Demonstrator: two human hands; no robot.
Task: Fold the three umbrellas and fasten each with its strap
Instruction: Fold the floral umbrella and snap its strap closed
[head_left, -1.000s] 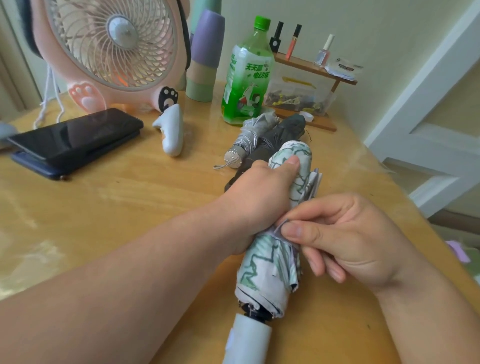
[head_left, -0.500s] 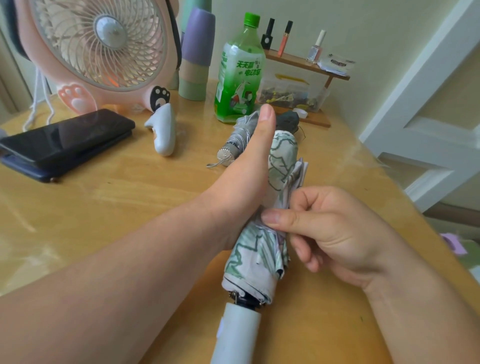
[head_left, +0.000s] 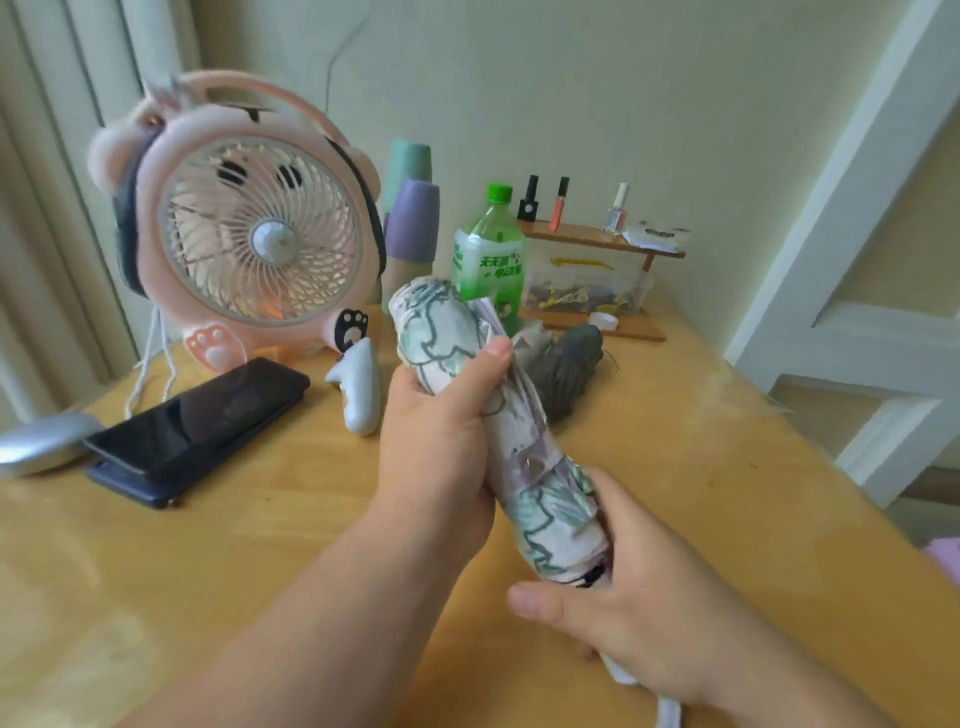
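While both hands are on it, we note the patterned umbrella (head_left: 548, 519) raised above the table (head_left: 249, 551) and tilted: top end up and away, near the pink fan (head_left: 254, 234); handle end low and close to us.

Left hand (head_left: 441, 431): fingers curled round the upper half of the rolled canopy, thumb pressed on its right side.

Right hand (head_left: 654, 613): fingers wrapped round the handle end, just under the canopy rim, with the thumb sticking out to the left, off the umbrella. A bit of the white handle (head_left: 615, 670) shows beneath this hand.

We see a lilac band (head_left: 524, 457) crossing the canopy between the two hands; we cannot tell whether it is fastened. Loose folds stick out beside the left thumb.

Behind, on the table, a dark grey umbrella (head_left: 563, 364) lies folded, near the green bottle (head_left: 488, 260). Paler grey fabric sits just left of it, mostly hidden, so we cannot say what it is.

A black phone (head_left: 208, 415) lies at the left of the table.
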